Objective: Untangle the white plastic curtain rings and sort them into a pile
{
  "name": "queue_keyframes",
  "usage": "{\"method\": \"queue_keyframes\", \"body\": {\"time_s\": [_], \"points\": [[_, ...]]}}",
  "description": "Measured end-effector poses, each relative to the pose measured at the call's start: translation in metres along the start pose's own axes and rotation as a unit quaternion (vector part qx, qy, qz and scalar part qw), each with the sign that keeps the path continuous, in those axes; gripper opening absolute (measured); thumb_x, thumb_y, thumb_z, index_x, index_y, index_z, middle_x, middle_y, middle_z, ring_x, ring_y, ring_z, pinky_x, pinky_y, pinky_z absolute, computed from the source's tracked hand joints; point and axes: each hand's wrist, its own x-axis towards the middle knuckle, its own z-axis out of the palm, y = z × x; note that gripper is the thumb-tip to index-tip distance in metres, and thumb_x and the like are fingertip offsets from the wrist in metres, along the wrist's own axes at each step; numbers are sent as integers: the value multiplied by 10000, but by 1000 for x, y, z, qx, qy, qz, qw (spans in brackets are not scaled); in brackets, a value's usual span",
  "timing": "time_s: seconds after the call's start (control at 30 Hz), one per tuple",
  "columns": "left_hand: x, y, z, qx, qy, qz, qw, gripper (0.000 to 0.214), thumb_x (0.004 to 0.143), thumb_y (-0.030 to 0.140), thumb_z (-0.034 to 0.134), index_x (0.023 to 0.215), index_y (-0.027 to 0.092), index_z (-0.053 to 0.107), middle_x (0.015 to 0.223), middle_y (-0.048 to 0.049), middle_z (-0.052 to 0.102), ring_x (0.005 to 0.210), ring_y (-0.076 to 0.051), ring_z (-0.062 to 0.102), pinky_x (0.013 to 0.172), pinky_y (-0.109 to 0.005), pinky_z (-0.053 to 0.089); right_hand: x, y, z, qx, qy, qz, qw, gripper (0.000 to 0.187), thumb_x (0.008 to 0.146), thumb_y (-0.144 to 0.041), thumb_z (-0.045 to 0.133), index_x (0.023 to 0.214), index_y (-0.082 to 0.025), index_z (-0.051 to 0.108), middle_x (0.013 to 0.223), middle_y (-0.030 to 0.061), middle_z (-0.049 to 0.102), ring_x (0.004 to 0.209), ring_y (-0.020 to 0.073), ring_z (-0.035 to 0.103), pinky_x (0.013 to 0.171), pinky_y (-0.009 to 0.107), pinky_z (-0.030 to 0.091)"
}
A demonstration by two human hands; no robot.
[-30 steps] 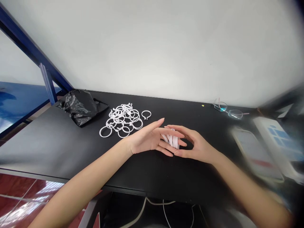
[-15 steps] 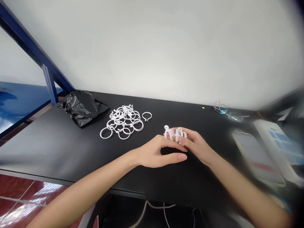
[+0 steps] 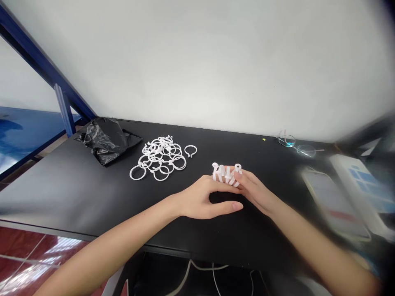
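Observation:
Several white plastic curtain rings [image 3: 227,174] with small eyelets sit in a row around the fingers of my left hand [image 3: 199,199]. That hand carries them, its thumb stretched apart below. From the right, my right hand [image 3: 257,187] closes its thumb and fingers on the outermost ring, near the left fingertips. Its far fingers are partly hidden behind the rings. A loose pile of similar rings [image 3: 160,174] lies on the black table [image 3: 197,230] to the left of my hands. One single ring [image 3: 190,146] rests apart, just right of the pile.
A crumpled black plastic bag [image 3: 106,137] lies at the back left. Eyeglasses [image 3: 286,141] rest near the wall at the back right. A phone [image 3: 335,205] and a white box [image 3: 361,185] are at the right, blurred. Cables [image 3: 188,275] hang below the table's front edge.
My right hand and the ring it pinches have shifted slightly on the left fingers, and the eyelet has moved a little right. The pile and my left hand look the same.

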Motion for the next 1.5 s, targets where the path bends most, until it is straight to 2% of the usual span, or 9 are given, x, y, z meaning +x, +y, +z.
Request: {"method": "queue_keyframes", "body": {"time_s": [0.17, 0.3, 0.43, 0.63, 0.87, 0.97, 1.1, 1.3, 1.5], "points": [[-1, -2, 2, 25, -9, 19, 999, 397, 888, 382, 613, 1214, 160, 657, 1182, -96, 689, 1111, -232, 628, 986, -297, 462, 0, -5, 0, 50, -56, 34, 997, 422, 845, -555, 626, 1025, -191, 742, 1061, 90, 735, 1052, 276, 668, 995, 473, 485], [1, -2, 3, 32, -20, 39, 999, 370, 902, 365, 595, 1197, 153, 662, 1218, -105, 667, 1134, -228, 609, 1008, -306, 447, 0, -3, -2, 43, -32, 15, 998, 350, 800, -413, 734, 1098, -229, 709, 1111, 72, 729, 1083, 267, 662, 1031, 469, 463], [2, -2, 3, 23, -22, 13, 999, 362, 892, 354, 612, 1160, 119, 679, 1131, -118, 696, 1056, -231, 636, 953, -319, 474, 0, 0, -2, 42, 11, -16, 999, 486, 750, -335, 790, 1206, -280, 633, 1231, 71, 686, 1112, 266, 657, 1005, 475, 494], [2, -4, 2, -106, -48, -62, 991, 247, 885, 325, 626, 998, 135, 737, 1007, -85, 727, 974, -204, 659, 861, -294, 517, -6, 3, 7, -7, 32, -89, 996, 491, 810, -330, 731, 1274, -282, 579, 1377, 89, 590, 1254, 285, 567, 1010, 481, 514], [4, -7, 1, -245, -75, -134, 957, 392, 892, 487, 588, 1001, 139, 734, 1063, -97, 706, 1031, -227, 635, 892, -348, 527, -11, 9, 15, -70, 84, -154, 982, 408, 856, -366, 682, 1250, -292, 601, 1333, 67, 627, 1257, 294, 567, 1000, 493, 529], [4, -6, 0, -268, -80, -132, 951, 400, 891, 500, 587, 1004, 144, 731, 1076, -108, 704, 1057, -228, 631, 948, -369, 503, -11, 11, 16, -64, 91, -147, 983, 422, 870, -422, 656, 1264, -291, 585, 1323, 72, 635, 1263, 302, 561, 979, 491, 537], [4, -5, -2, -313, -60, -129, 939, 404, 905, 486, 573, 1010, 127, 725, 1031, -126, 712, 1024, -235, 653, 955, -385, 494, -10, 10, 13, -31, 89, -111, 989, 437, 971, -511, 434, 1337, -288, 519, 1373, 68, 597, 1294, 271, 532, 1071, 491, 448], [5, -4, -4, -329, -39, -120, 936, 420, 895, 509, 576, 1021, 135, 719, 1103, -141, 688, 1060, -260, 642, 931, -387, 493, -6, 9, 7, -11, 79, -50, 996, 508, 948, -517, 489, 1390, -269, 457, 1405, 98, 564, 1271, 281, 553, 1039, 484, 469], [5, -4, -6, -341, -86, -144, 925, 421, 904, 520, 549, 1059, 155, 690, 1163, -135, 657, 986, -240, 680, 868, -341, 512, -9, 9, 10, -76, 89, -117, 986, 407, 925, -496, 545, 1268, -282, 596, 1304, 71, 650, 1220, 286, 596, 1017, 483, 500]]}}
